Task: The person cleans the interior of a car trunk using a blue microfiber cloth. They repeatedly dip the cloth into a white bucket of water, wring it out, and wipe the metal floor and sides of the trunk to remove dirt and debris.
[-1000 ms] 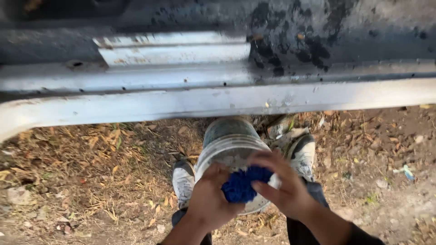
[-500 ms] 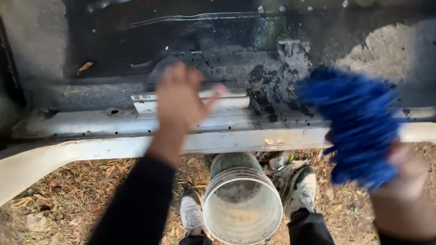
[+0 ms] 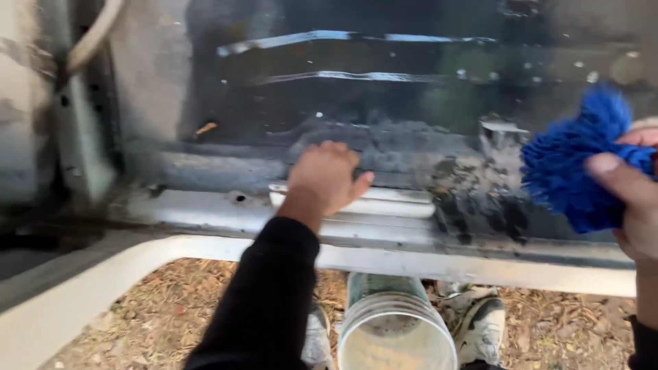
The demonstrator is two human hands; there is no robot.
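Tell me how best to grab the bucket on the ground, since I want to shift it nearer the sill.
Probably grip the bucket by its top rim, coming straight down from above. It stands upright between the shoes with its mouth open to the camera. No handle shows, and the shoes crowd its sides.

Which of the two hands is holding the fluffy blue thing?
The right hand, at the picture's right edge, grips the blue wash mitt. The left hand holds nothing; it rests open on the white metal sill.
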